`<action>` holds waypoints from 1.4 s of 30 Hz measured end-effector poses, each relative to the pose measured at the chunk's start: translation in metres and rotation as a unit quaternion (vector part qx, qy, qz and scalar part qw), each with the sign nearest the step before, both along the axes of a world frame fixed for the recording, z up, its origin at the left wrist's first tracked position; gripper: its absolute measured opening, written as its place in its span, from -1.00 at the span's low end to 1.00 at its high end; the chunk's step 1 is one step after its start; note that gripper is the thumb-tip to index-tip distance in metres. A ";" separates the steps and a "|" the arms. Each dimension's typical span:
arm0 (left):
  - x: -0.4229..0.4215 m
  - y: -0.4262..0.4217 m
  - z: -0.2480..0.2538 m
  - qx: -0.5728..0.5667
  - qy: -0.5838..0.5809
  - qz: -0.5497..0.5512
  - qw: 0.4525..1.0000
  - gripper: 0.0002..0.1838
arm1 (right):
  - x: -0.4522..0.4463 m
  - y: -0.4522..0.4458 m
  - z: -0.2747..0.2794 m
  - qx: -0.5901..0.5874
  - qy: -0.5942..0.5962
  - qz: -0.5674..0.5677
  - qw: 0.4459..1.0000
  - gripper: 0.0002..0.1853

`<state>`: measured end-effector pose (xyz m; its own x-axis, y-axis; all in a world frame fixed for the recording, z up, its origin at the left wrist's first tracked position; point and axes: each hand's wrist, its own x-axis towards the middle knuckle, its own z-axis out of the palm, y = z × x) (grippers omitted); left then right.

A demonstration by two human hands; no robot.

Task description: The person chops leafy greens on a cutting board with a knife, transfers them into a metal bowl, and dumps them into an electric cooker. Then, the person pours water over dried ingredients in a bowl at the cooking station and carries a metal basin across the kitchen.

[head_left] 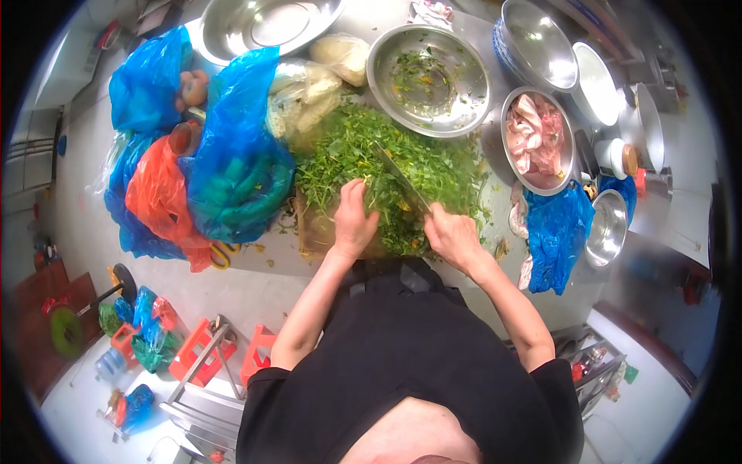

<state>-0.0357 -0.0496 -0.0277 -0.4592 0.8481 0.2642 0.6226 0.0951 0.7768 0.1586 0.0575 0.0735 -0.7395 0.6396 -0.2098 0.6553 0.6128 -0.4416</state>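
Observation:
A large heap of chopped green leaves (332, 158) covers most of a wooden cutting board (315, 232). My right hand (454, 236) is closed round the handle of a knife (402, 178), whose blade points up and to the left over the greens. To the left of the blade, my left hand (354, 220) rests at the near edge of the heap with its fingers bent onto the leaves; whether they grip any is hard to tell. Just beyond the heap, a steel basin (430, 81) has scraps of leaves inside.
Blue bags (239, 170) and a red bag (161, 185) lie at the left. On the right are a bowl of raw meat (537, 139), stacked bowls (537, 46), a blue bag (555, 236) and a small steel bowl (607, 228). Another basin (270, 23) stands at the back.

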 end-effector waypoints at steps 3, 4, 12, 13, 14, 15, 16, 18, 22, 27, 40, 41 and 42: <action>0.000 0.002 -0.004 -0.036 0.007 0.004 0.999 -0.25 | -0.007 -0.002 0.017 0.025 0.020 0.018 0.999 -0.84; 0.002 0.003 -0.006 -0.038 0.017 0.012 0.999 -0.25 | -0.011 -0.002 0.024 0.041 0.040 0.034 0.998 -0.85; 0.013 0.007 0.009 -0.120 0.006 0.067 0.991 -0.32 | -0.036 -0.006 -0.003 0.030 0.002 0.105 0.994 -0.83; 0.012 0.005 0.012 -0.120 0.026 0.052 0.991 -0.31 | -0.035 -0.004 -0.010 0.021 -0.020 0.109 0.994 -0.83; 0.010 0.003 0.015 -0.119 0.046 0.039 0.991 -0.31 | -0.033 -0.003 -0.015 0.022 -0.018 0.114 0.993 -0.83; 0.010 -0.002 0.020 -0.121 0.066 0.024 0.990 -0.29 | -0.031 -0.005 -0.015 0.033 -0.009 0.117 0.993 -0.85; 0.008 -0.004 0.033 -0.123 0.065 0.026 0.990 -0.29 | -0.030 -0.005 -0.015 0.045 0.001 0.120 0.992 -0.87; -0.002 -0.010 0.053 -0.084 0.105 -0.006 0.991 -0.29 | -0.030 -0.004 -0.013 0.045 0.007 0.119 0.992 -0.87; -0.031 -0.025 0.042 -0.021 0.131 0.114 0.985 -0.34 | -0.028 -0.003 -0.014 0.050 0.007 0.121 0.991 -0.87; -0.031 -0.013 -0.008 -0.129 0.112 0.245 0.954 -0.45 | -0.029 -0.005 -0.017 0.055 0.012 0.119 0.991 -0.86; 0.002 0.000 0.000 0.065 0.154 -0.003 0.986 -0.68 | -0.025 -0.003 -0.013 0.042 -0.005 0.127 0.991 -0.84; 0.000 0.002 0.000 0.065 0.152 -0.007 0.986 -0.68 | -0.024 0.000 -0.009 0.041 -0.007 0.124 0.991 -0.84; -0.001 0.003 -0.001 0.073 0.175 -0.026 0.982 -0.69 | -0.024 0.005 -0.001 0.047 -0.017 0.151 0.987 -0.84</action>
